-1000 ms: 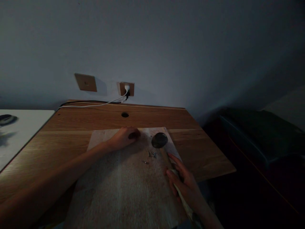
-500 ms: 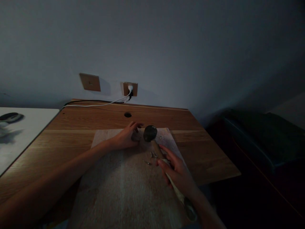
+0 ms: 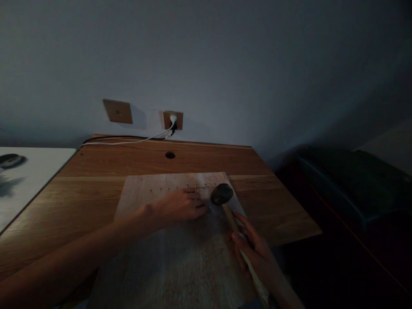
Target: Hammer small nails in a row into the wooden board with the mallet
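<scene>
My right hand is wrapped round the pale handle of a mallet, whose dark, rounded head hovers over the right part of a wooden board. Fingers curled downward, my left hand rests on the board just left of the mallet head. Its fingertips touch a small shiny metal piece, perhaps a nail or screw; what they pinch is hidden. Along the board's far side runs a row of dark dots. Farther right in that row stand several small metal fasteners.
The board lies on a brown wooden desk with a round cable hole. Behind it, cables run to a wall socket. A white surface with a dark object adjoins at left.
My left hand has come nearer and to the right, down to the loose metal pieces, uncovering the row on the board. My right hand has moved the mallet right and nearer to me.
</scene>
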A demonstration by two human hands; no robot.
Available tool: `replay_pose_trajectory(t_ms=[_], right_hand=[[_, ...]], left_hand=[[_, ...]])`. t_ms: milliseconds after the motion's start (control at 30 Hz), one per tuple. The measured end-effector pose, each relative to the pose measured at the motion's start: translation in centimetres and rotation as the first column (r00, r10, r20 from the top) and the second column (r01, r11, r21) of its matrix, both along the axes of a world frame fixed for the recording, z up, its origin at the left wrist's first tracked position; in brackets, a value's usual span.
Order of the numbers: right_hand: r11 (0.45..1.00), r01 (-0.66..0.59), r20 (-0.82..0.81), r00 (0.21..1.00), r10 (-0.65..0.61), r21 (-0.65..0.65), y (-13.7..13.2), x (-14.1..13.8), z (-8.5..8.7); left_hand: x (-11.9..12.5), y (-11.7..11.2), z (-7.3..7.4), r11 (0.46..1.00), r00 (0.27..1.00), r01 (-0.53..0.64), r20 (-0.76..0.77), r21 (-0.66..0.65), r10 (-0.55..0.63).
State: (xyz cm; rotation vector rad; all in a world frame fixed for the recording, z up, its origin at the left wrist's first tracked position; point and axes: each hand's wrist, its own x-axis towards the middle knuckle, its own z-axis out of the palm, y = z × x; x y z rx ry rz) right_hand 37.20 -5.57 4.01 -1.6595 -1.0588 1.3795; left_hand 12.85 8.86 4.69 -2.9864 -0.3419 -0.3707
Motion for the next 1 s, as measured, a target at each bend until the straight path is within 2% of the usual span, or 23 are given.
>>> replay_pose_trajectory(t_ms=[100,200,300,367,433,467,567,633,667,833,1000], right_hand=[[0.999,-0.035,0.011,0.999,0.035,-0.007,0.1,0.0,0.1],[0.999,-0.031,0.012,0.999,0.031,-0.009,0.1,0.0,0.1],[1.000,-0.006,0.003,1.000,0.006,-0.007,0.1,-0.1,0.2],[1.000,0.018,-0.012,1.000,-0.018,0.002,0.0,-0.2,0.2],[1.000,0.020,-0.026,0.999,-0.020,0.014,-0.1,-0.2,0.1],[1.000,0.011,-0.031,0.999,-0.010,0.016,-0.1,-0.2,0.0],[1.000,0.011,-0.029,1.000,-0.011,0.012,-0.1,-0.1,-0.3],[1.000,0.017,-0.027,1.000,-0.017,-0.001,-0.1,-0.1,-0.4],[1.000,0.013,-0.027,1.000,-0.014,-0.003,-0.1,-0.1,-0.4],[0.998,-0.023,-0.029,0.999,0.025,0.066,-0.1,0.1,-0.3],[0.998,-0.024,-0.033,0.999,0.025,0.052,-0.2,0.2,-0.5]], left_hand=[[0.4,-0.7,0.2,0.998,1.000,-0.005,0.008,0.063,0.005],[0.4,-0.9,0.7,0.998,1.000,0.008,-0.009,0.065,-0.007],[-0.6,-0.2,1.3,0.999,0.999,-0.036,-0.022,-0.025,0.036],[-2.0,0.8,1.6,0.983,0.994,-0.102,0.013,-0.152,0.106],[-3.6,2.0,1.5,0.931,0.977,-0.179,0.058,-0.318,0.207],[-4.4,2.6,1.2,0.888,0.960,-0.217,0.077,-0.406,0.270],[-6.1,4.1,0.1,0.712,0.878,-0.290,0.117,-0.640,0.464],[-6.4,4.6,-0.8,0.630,0.836,-0.296,0.124,-0.717,0.534],[-6.4,4.7,-1.1,0.615,0.826,-0.292,0.131,-0.732,0.548],[-6.1,4.3,-1.6,0.648,0.828,-0.278,0.165,-0.709,0.536],[-6.6,4.2,-1.7,0.688,0.812,-0.311,0.194,-0.655,0.551]])
